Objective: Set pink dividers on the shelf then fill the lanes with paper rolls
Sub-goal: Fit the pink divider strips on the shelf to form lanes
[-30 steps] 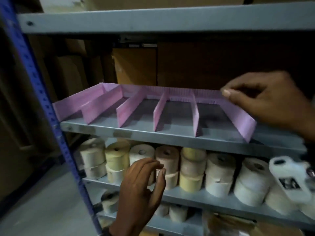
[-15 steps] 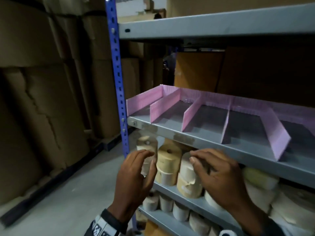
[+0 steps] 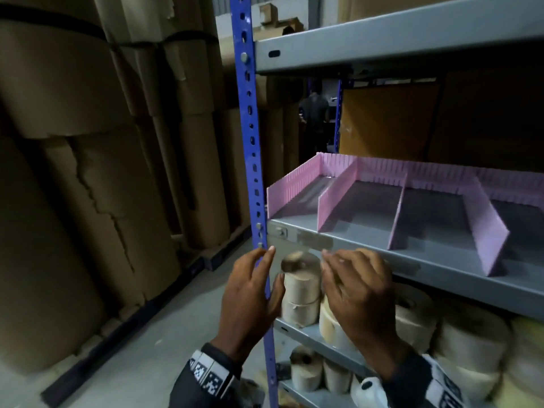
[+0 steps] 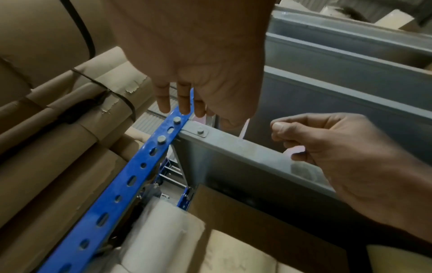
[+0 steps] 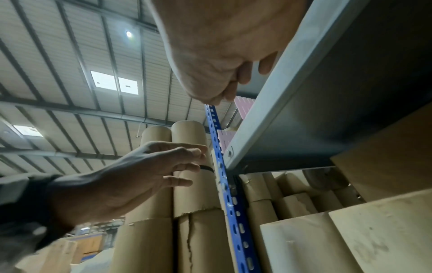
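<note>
Several pink dividers (image 3: 400, 219) stand on the grey shelf (image 3: 382, 254) and form lanes with nothing in them. Just under that shelf's front edge, a stack of beige paper rolls (image 3: 300, 290) sits at the left end of the lower shelf. My left hand (image 3: 272, 266) is on the stack's left, in front of the blue post, with its fingers straight. My right hand (image 3: 332, 260) is on the stack's right, with its fingers loosely curled. Neither hand visibly grips a roll. In the left wrist view my left hand (image 4: 184, 109) is spread and my right hand (image 4: 280, 133) holds nothing.
The blue perforated upright (image 3: 247, 142) runs between my hands and the aisle. Tall brown wrapped rolls (image 3: 88, 201) fill the left side. More paper rolls (image 3: 471, 343) line the lower shelves, and a white bottle (image 3: 368, 390) is below. A person (image 3: 315, 113) stands far behind.
My right hand left the rightmost pink divider and came down to the lower shelf. Both hands then moved left to the end stack of rolls, and the view swung left.
</note>
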Tool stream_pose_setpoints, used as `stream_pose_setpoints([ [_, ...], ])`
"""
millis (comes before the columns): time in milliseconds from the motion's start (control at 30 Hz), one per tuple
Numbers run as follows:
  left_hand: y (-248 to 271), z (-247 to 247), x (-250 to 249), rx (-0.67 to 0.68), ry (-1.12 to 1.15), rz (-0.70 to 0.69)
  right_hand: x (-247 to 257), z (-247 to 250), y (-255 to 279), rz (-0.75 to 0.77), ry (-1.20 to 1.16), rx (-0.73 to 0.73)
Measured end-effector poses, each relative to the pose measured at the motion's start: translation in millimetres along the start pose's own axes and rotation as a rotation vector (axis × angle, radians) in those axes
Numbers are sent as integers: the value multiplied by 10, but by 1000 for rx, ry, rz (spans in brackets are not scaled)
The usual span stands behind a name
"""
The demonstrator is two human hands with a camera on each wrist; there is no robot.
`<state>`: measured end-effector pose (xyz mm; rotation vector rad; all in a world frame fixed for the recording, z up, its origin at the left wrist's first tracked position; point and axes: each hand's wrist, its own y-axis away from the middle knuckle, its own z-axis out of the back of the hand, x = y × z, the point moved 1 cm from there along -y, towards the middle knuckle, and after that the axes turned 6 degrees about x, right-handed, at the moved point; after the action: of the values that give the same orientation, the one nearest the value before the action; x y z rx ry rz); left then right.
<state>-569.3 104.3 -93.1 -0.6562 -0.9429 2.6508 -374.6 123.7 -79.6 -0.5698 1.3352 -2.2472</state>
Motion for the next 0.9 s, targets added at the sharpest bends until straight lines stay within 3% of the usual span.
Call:
stream_pose_setpoints([
  [133, -218, -44, 475, 34, -108, -172, 18, -409, 1, -45, 189, -62],
  [267, -438, -151, 700, 46, -188, -280, -35, -702, 96, -92, 389, -21],
  [533, -687, -248, 833, 34, -166, -345, -51, -863, 128, -121, 604, -42],
  [900, -708, -304, 814, 52, -200, -300, 5, -841, 84, -106, 634, -76],
])
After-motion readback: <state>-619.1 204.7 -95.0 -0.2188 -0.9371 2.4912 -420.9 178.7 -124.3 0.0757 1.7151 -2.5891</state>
